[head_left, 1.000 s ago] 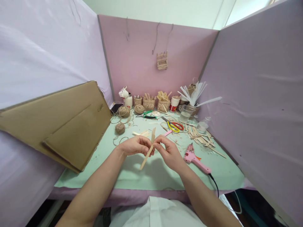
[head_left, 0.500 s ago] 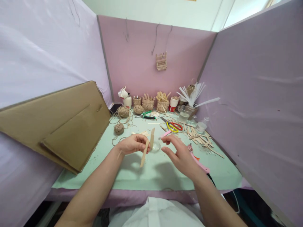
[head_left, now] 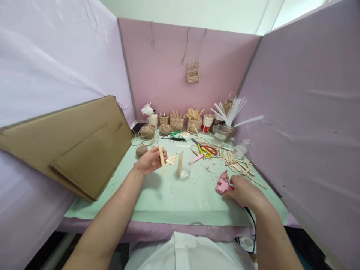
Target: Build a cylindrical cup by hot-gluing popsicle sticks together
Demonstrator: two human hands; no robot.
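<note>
My left hand (head_left: 152, 160) pinches a flat wooden craft stick (head_left: 162, 160), held upright above the table left of centre. Just right of it stands a small clear cup (head_left: 185, 172) with another wooden stick (head_left: 180, 163) upright against its left side. My right hand (head_left: 242, 189) has its fingers wrapped around a pink hot glue gun (head_left: 223, 183) lying on the table at the right, its nozzle pointing away from me. The hand covers the handle, and a black cord trails from it over the front edge. Behind my left hand lie several loose sticks (head_left: 171, 160).
Scissors with yellow and red handles (head_left: 206, 150), green-handled pliers (head_left: 177, 138) and a stick pile (head_left: 239, 165) lie farther back. Twine balls (head_left: 141, 151) sit at left, beside leaning cardboard (head_left: 90, 150). Stick-filled baskets (head_left: 194, 125) and a water cup (head_left: 221, 135) line the back.
My left hand has moved left and back with its stick, away from the cup. My right hand has moved right and down from beside the cup onto the glue gun.
</note>
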